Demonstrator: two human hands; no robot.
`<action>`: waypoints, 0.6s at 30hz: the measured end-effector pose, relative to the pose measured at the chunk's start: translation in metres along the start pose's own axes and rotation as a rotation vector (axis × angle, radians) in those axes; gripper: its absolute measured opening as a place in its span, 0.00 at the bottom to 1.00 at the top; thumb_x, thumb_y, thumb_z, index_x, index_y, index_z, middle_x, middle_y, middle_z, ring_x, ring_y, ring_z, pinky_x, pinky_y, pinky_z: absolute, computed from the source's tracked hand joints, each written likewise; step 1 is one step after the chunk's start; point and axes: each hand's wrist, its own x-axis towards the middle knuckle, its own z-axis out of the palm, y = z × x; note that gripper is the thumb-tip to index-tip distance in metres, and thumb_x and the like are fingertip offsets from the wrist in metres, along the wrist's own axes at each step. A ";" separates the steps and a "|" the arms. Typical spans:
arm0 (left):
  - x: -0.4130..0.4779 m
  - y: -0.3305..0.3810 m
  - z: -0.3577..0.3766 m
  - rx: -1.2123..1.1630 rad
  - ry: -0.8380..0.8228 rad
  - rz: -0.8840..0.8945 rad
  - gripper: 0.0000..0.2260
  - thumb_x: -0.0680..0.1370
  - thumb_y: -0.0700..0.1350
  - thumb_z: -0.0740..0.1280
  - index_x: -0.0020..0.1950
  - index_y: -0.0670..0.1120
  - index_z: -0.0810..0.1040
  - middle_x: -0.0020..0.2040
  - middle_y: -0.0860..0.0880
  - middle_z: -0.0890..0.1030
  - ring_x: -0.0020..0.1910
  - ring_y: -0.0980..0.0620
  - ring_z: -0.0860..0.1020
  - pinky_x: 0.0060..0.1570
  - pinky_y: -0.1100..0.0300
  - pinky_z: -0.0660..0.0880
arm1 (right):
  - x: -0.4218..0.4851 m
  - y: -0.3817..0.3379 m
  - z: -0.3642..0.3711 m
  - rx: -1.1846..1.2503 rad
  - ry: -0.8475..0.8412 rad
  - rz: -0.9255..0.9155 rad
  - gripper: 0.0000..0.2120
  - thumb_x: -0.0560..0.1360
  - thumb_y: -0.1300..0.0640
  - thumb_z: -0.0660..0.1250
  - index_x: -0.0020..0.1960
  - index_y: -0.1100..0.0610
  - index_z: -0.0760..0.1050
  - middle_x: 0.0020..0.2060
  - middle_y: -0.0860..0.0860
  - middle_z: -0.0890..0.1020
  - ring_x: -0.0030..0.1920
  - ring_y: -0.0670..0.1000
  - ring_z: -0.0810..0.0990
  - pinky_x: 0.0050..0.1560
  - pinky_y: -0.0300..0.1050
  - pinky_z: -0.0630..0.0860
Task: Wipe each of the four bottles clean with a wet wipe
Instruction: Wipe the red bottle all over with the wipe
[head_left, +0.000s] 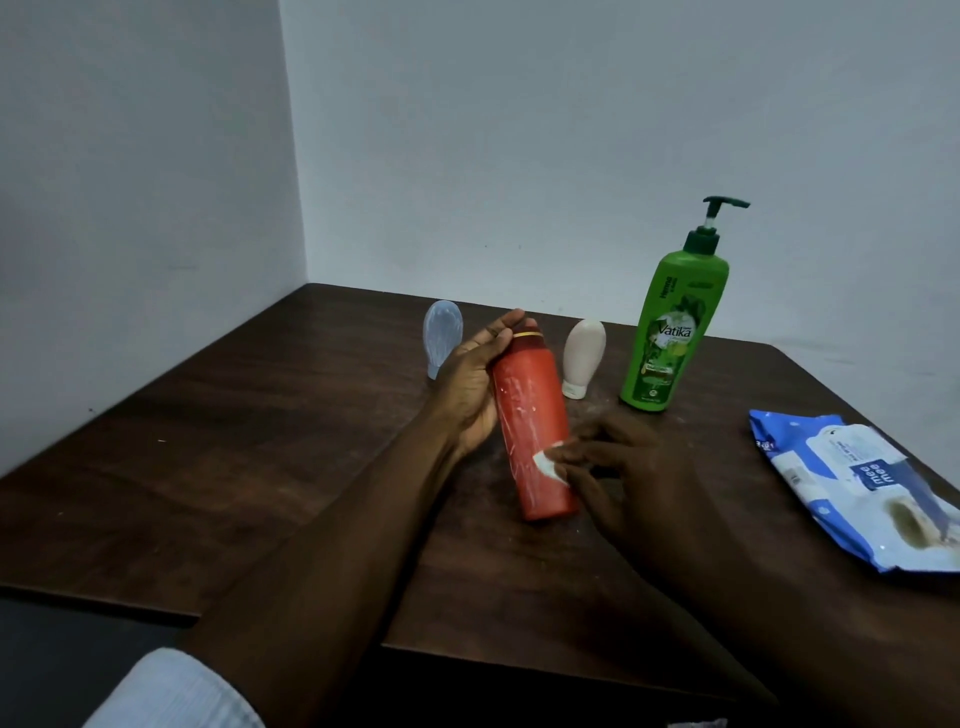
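My left hand (470, 384) grips the upper part of a red bottle (530, 426), held tilted above the dark wooden table (260, 467), with white streaks on its side. My right hand (618, 467) pinches a small white wet wipe (548, 462) against the bottle's lower right side. Behind stand a clear bluish bottle (441, 335), upside down on its cap and partly hidden by my left hand, a white tube bottle (583, 358) on its cap, and a tall green pump bottle (670, 332).
A blue and white wet wipe pack (857, 493) lies at the table's right edge. The table sits in a corner between two pale walls. Its front edge runs below my forearms, with a pale cloth (171, 691) at the bottom left.
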 end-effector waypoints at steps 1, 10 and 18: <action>0.000 0.000 0.000 -0.001 0.005 0.000 0.09 0.82 0.36 0.62 0.57 0.43 0.81 0.52 0.46 0.86 0.51 0.51 0.84 0.51 0.54 0.83 | -0.008 -0.001 0.000 0.011 0.005 -0.005 0.09 0.72 0.61 0.75 0.51 0.55 0.85 0.48 0.48 0.82 0.48 0.47 0.81 0.49 0.46 0.81; -0.004 0.003 0.004 0.040 0.024 -0.010 0.09 0.82 0.36 0.63 0.60 0.42 0.79 0.53 0.47 0.85 0.52 0.50 0.83 0.59 0.50 0.78 | -0.032 -0.005 -0.001 0.093 -0.021 0.021 0.09 0.73 0.54 0.72 0.52 0.51 0.86 0.48 0.46 0.83 0.48 0.40 0.80 0.50 0.24 0.71; -0.008 0.005 0.009 0.034 -0.072 -0.102 0.13 0.85 0.48 0.58 0.62 0.44 0.78 0.70 0.39 0.76 0.55 0.47 0.81 0.49 0.52 0.82 | -0.017 -0.001 0.001 0.061 -0.005 0.008 0.10 0.71 0.62 0.75 0.52 0.53 0.85 0.48 0.46 0.82 0.47 0.42 0.80 0.50 0.35 0.78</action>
